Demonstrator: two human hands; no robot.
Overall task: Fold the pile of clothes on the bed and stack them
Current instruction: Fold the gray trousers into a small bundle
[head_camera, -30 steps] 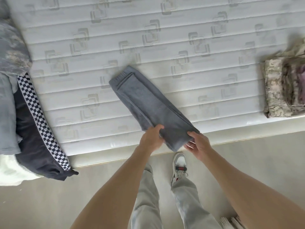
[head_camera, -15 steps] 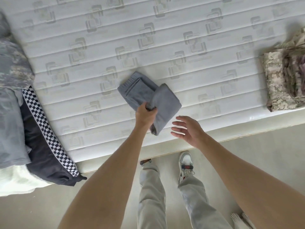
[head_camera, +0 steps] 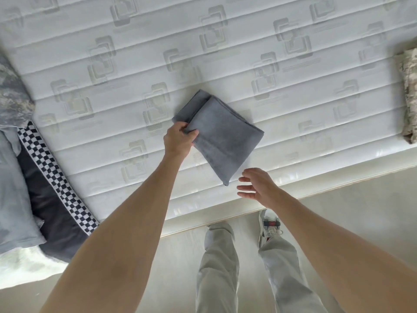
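Observation:
A grey garment [head_camera: 223, 136] lies folded into a compact rectangle on the white quilted mattress [head_camera: 248, 71]. My left hand [head_camera: 179, 138] grips its left edge, thumb on top of the cloth. My right hand [head_camera: 257, 186] hovers with fingers spread just right of the garment's near corner, touching nothing. At the left edge lies the unfolded pile: a camouflage piece [head_camera: 13, 96], a pale blue garment [head_camera: 11, 195] and a dark garment with a checkered stripe [head_camera: 54, 186]. A folded camouflage stack [head_camera: 409, 93] sits at the right edge.
The mattress's near edge [head_camera: 293, 195] runs diagonally, with pale floor [head_camera: 361, 211] below it. My legs in light trousers and a white sneaker [head_camera: 269, 224] stand close against the bed.
The long grey garment was folded over onto itself into a short rectangle. My right hand let go and drew back; my left hand stayed on the cloth's left edge.

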